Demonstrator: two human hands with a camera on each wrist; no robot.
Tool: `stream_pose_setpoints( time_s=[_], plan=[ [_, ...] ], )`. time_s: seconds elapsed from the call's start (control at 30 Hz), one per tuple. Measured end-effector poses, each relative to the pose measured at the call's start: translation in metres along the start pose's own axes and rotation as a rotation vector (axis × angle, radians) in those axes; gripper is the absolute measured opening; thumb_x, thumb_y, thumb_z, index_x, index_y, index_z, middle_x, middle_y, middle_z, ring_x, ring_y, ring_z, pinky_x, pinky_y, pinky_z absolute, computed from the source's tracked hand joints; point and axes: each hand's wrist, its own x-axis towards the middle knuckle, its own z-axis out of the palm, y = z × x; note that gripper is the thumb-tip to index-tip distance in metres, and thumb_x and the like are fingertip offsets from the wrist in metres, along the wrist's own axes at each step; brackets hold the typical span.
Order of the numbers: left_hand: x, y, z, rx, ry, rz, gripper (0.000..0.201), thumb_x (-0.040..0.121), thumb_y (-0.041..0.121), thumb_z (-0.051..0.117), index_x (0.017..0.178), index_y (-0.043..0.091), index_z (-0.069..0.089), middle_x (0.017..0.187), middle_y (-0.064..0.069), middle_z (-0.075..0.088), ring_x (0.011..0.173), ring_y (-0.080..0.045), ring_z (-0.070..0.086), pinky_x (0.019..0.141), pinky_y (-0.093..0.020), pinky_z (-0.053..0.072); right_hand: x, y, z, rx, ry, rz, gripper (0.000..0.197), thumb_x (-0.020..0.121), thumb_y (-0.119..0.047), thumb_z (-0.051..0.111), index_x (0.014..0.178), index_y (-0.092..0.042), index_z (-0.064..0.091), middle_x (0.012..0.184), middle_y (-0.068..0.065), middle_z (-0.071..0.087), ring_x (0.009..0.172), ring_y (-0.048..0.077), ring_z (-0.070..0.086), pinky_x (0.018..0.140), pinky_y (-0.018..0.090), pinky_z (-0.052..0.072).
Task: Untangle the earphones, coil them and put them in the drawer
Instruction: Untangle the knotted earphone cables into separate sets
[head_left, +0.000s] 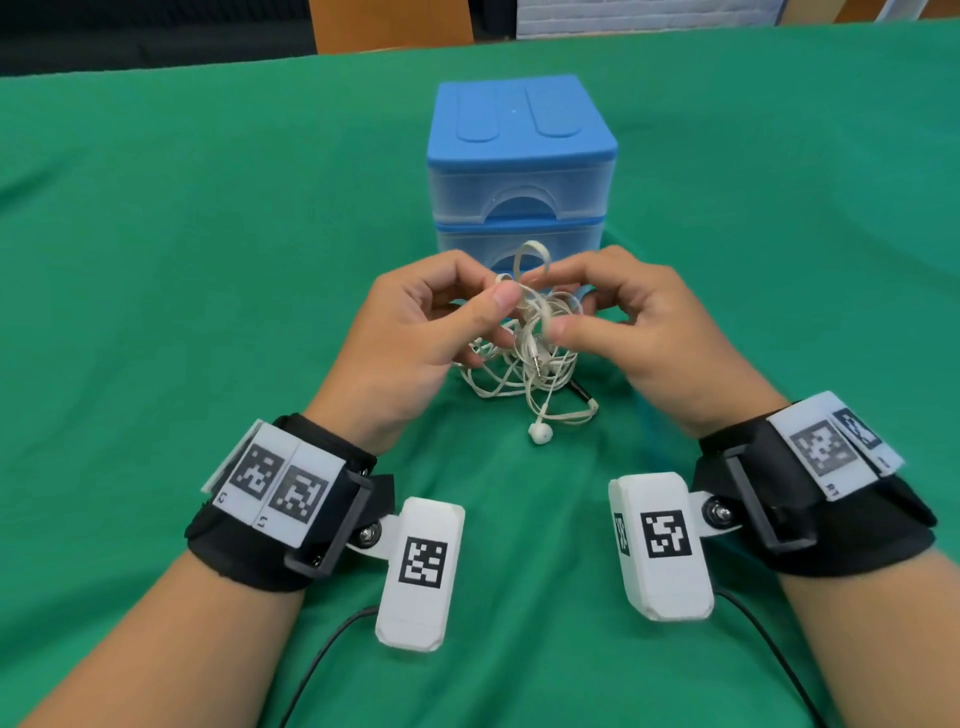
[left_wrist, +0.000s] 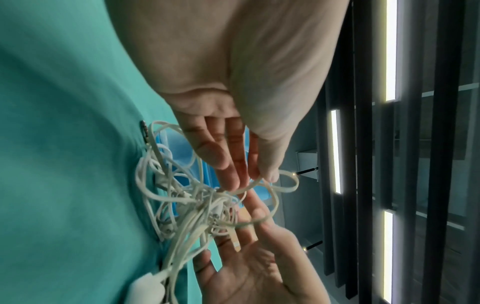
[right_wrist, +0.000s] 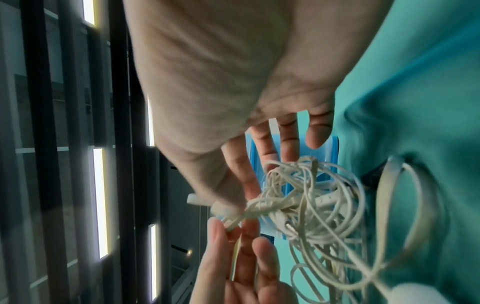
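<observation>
A tangled bunch of white earphones (head_left: 530, 353) hangs between both hands, just above the green cloth and in front of the blue drawer unit (head_left: 519, 156). My left hand (head_left: 493, 291) pinches a cord loop between thumb and fingers at the top of the tangle (left_wrist: 202, 201). On the other side, my right hand (head_left: 550, 304) pinches a strand of the bunch (right_wrist: 311, 205). One earbud (head_left: 540, 432) lies on the cloth below, and the jack plug (head_left: 535, 364) dangles inside the tangle. Both drawers of the unit are shut.
The green cloth (head_left: 208, 260) covers the whole table. A short black piece (head_left: 584, 397) lies on the cloth under the tangle. Black cables (head_left: 322, 660) trail from the wrist cameras towards the near edge. A wooden chair back (head_left: 389, 23) stands behind the table.
</observation>
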Motion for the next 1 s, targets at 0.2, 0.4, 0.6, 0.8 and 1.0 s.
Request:
stream_pose_setpoints(
  time_s=[0.2, 0.4, 0.6, 0.8, 1.0],
  plan=[
    [0.0, -0.001, 0.0, -0.102, -0.058, -0.006, 0.009, 0.093, 0.019, 0.064, 0.086, 0.013, 0.062, 0.089, -0.003, 0.073, 0.084, -0.012, 0.066, 0.07, -0.021, 0.051, 0.002, 0.004, 0.002, -0.092, 0.013, 0.002, 0.021, 0.077, -0.034, 0.08, 0.095, -0.037, 0.069, 0.102, 0.0, 0.055, 0.09, 0.012, 0.052, 0.08, 0.016, 0.038],
    [0.002, 0.0, -0.001, -0.275, -0.011, -0.041, 0.023, 0.105, 0.019, 0.045, 0.084, 0.012, 0.052, 0.074, -0.001, 0.065, 0.075, -0.014, 0.063, 0.078, -0.028, 0.054, 0.003, 0.006, 0.002, -0.111, 0.05, -0.003, 0.01, 0.085, -0.021, 0.075, 0.085, -0.03, 0.071, 0.1, 0.01, 0.061, 0.083, 0.02, 0.055, 0.088, 0.025, 0.045],
    [0.003, 0.002, 0.0, -0.332, 0.073, -0.107, 0.03, 0.108, 0.024, 0.042, 0.081, 0.014, 0.051, 0.055, 0.006, 0.028, 0.051, -0.012, 0.026, 0.063, -0.026, 0.048, 0.004, 0.009, 0.001, -0.103, 0.082, 0.023, 0.012, 0.084, -0.023, 0.074, 0.081, -0.033, 0.07, 0.1, 0.007, 0.059, 0.085, 0.014, 0.055, 0.086, 0.022, 0.044],
    [0.002, 0.002, -0.003, -0.287, 0.031, 0.025, 0.019, 0.096, 0.015, 0.057, 0.109, 0.007, 0.068, 0.07, 0.009, 0.057, 0.067, -0.008, 0.044, 0.08, -0.024, 0.044, 0.004, 0.008, 0.001, -0.063, 0.106, 0.034, 0.01, 0.074, -0.022, 0.067, 0.077, -0.032, 0.069, 0.1, 0.01, 0.066, 0.08, 0.012, 0.054, 0.086, 0.029, 0.047],
    [-0.002, 0.006, -0.001, -0.29, -0.114, 0.014, 0.037, 0.102, 0.01, 0.04, 0.132, 0.0, 0.06, 0.066, -0.004, 0.035, 0.063, -0.018, 0.043, 0.073, -0.032, 0.046, 0.003, -0.002, -0.001, 0.097, 0.173, -0.043, 0.03, 0.073, -0.005, 0.058, 0.096, -0.018, 0.072, 0.101, 0.0, 0.07, 0.077, 0.002, 0.051, 0.08, 0.027, 0.043]
  ],
)
